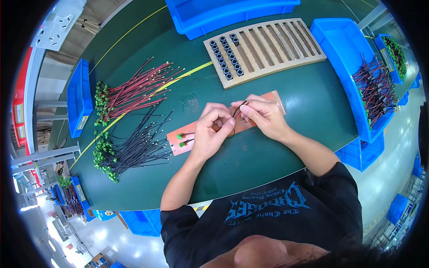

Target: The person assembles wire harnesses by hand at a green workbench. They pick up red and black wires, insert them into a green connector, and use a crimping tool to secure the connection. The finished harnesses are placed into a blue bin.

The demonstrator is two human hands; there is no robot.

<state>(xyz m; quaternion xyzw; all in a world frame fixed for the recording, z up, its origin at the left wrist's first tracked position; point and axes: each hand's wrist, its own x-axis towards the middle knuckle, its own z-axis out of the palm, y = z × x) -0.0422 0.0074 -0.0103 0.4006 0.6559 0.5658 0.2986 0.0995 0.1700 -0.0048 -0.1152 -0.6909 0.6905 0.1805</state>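
Near the middle of the green table, my left hand (213,130) is closed, thumb and fingers pinching a thin dark wire (237,111). My right hand (264,117) pinches the same wire a little to the right, and the wire bends in a small loop between the fingertips. Both hands are over a long copper-coloured board (172,136), which lies slantwise beneath them and is partly covered by them. Two green connectors (182,144) with short wires sit at the board's left end. Where the wire's ends lie is hidden by my fingers.
Left lie bundles of red wires (134,91) and black wires (134,149) with green connectors. Behind the board is a slotted wooden rack (268,67) holding several black ring-shaped parts (219,56). Blue bins (339,35) stand right, left and at the back; the right one holds wired assemblies (375,89).
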